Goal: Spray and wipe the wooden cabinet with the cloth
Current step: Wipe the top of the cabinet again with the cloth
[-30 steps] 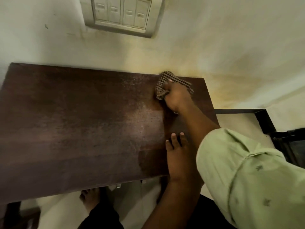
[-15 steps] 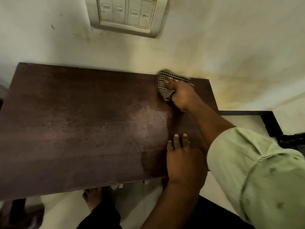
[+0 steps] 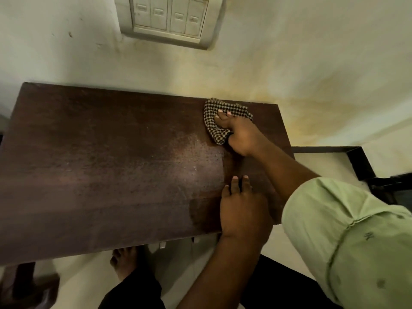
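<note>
— Where to find the cloth [image 3: 211, 128]?
— At 1 o'clock on the cabinet [image 3: 100, 163] top, close to the wall [image 3: 289, 63]. Bunched under the right hand [image 3: 240, 134], fingers [image 3: 223, 118] bent over and gripping.
— And the left hand [image 3: 243, 210]?
— At 5 o'clock, near the front edge. Lying flat on the wood, stretched straight, holding nothing.

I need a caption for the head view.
Right hand grips checked cloth on wooden cabinet top; left hand rests flat.
</note>
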